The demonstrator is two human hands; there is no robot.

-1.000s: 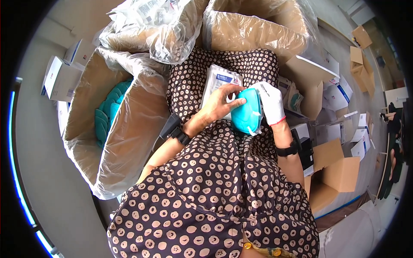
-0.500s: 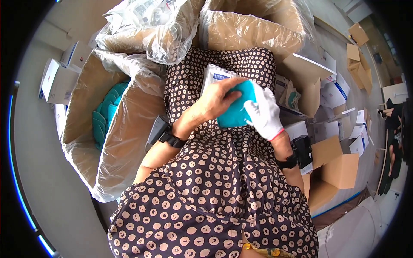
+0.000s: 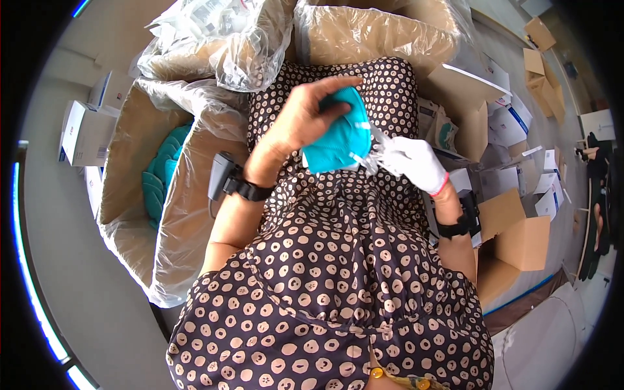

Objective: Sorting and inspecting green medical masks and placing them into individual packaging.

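Mask (image 3: 341,140): teal, smooth, rounded outline, held tilted above the patterned garment (image 3: 338,260) on the lap. Bare left hand (image 3: 300,118) pinches its upper-left part; gloved right hand (image 3: 415,162) pinches white straps (image 3: 372,160) at its right edge.

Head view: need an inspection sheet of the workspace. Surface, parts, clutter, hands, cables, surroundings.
Surface: lap under dark ring-print fabric.
Job's things: teal face mask held above the lap, white straps at its right edge; more teal masks inside the plastic-lined box at left.
Clutter: open brown carton and white cartons at right.
Grippers: bare left hand grips the mask; white-gloved right hand appears to pinch the straps.
Cables: thin dark line below the left-wrist device; cannot confirm a cable.
Surroundings: two more plastic-lined boxes ahead; pale wall at left.
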